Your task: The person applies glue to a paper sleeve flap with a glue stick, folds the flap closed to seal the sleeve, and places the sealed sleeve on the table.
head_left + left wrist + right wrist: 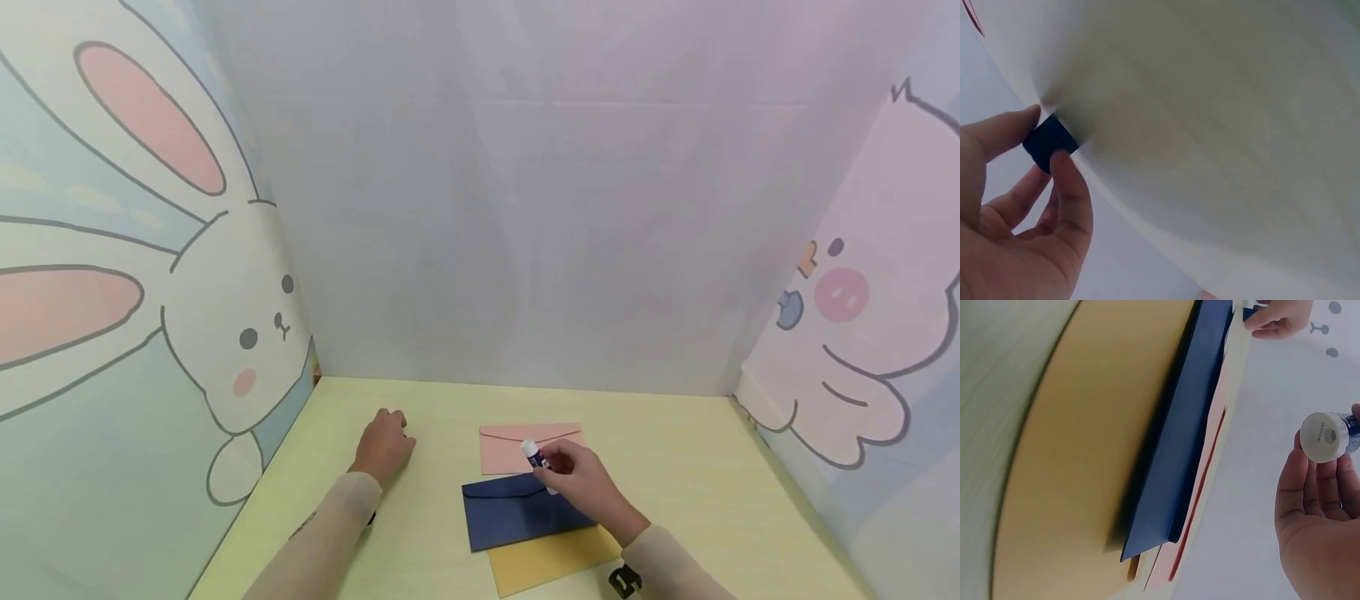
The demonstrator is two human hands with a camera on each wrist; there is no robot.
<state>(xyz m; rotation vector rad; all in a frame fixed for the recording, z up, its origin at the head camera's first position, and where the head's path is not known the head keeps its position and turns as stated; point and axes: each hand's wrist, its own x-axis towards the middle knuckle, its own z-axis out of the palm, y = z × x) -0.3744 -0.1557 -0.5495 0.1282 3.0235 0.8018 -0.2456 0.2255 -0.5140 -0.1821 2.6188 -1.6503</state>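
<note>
In the left wrist view, my left hand (1035, 231) pinches a small dark blue cap (1049, 144) between thumb and fingertips, right at the table surface. The head view shows that left hand (384, 446) on the left side of the table, with the cap hidden behind it. My right hand (585, 482) holds a glue stick (536, 456) with a white end and a blue label, tilted over the envelopes. Its round white end (1320, 439) faces the right wrist camera. Below it lie a navy envelope (517, 515) and a pink envelope (504, 454).
A yellow envelope (555, 560) lies partly under the navy one, nearest the person. The pale yellow table (442, 417) meets a plain grey-white wall (517, 250) at the back. Side walls carry a printed rabbit (232, 333) and a printed pink-cheeked animal (877, 333).
</note>
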